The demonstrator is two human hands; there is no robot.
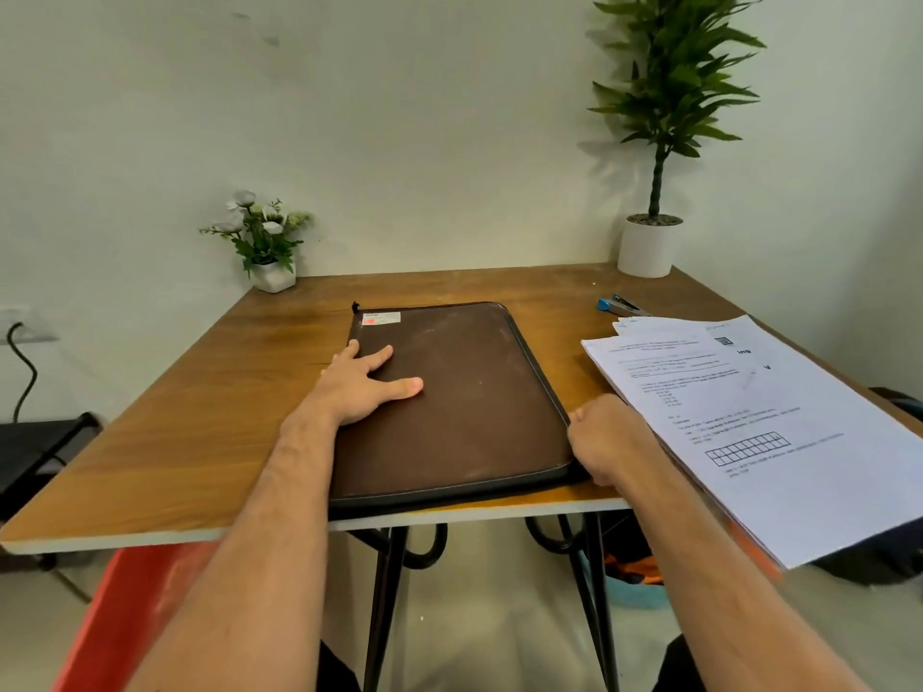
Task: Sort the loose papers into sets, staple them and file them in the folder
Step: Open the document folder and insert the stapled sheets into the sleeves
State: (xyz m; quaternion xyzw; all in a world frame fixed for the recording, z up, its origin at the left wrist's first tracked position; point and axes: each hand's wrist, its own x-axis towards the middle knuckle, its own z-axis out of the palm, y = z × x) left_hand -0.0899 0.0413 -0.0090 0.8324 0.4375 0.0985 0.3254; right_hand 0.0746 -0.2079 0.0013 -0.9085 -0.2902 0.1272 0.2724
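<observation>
Head view: left hand (362, 387) spread flat on brown zip folder (464, 397) — right hand (602, 439) curled, pinching its right edge; papers (779, 427) beside.

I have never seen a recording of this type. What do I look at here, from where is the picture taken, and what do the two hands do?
There is no machine: a person wears a camera on the head, so you look down along their own arms at a wooden table. The left hand lies flat, fingers straight, on a closed brown folder. The right hand is curled at the folder's near right corner, seemingly at its zipper; what it pinches is hidden. Right of it lies a stack of printed papers, hanging over the table edge. Behind them lies a blue stapler. Two potted plants stand at the back.
</observation>
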